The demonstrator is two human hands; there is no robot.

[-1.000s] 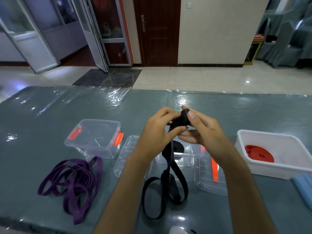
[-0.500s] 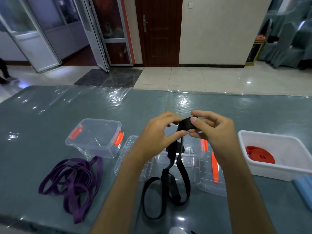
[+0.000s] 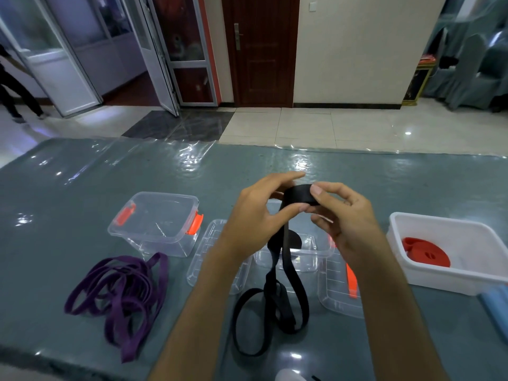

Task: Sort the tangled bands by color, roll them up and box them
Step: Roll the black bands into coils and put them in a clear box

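Both hands hold a black band (image 3: 298, 198) above the table, its top end wound into a small roll. My left hand (image 3: 258, 210) pinches the roll from the left, and my right hand (image 3: 343, 215) pinches it from the right between thumb and fingers. The rest of the band hangs down and loops on the table (image 3: 270, 312). A tangle of purple bands (image 3: 121, 292) lies at the front left. Under my hands stands a clear box (image 3: 310, 257) with a black roll inside. A white tub (image 3: 428, 224) at the right holds a rolled red band (image 3: 426, 253).
A clear box with orange clasps (image 3: 159, 224) stands upside down at the left. Two clear lids (image 3: 206, 259) (image 3: 341, 295) lie flat either side of the middle box. A blue object (image 3: 497, 306) sits at the right edge. A person (image 3: 11, 86) walks past the far-left doorway.
The roll has turned in my fingers and grown a little. More of the hanging black band has been drawn up. My right hand has shifted its pinch on the roll.
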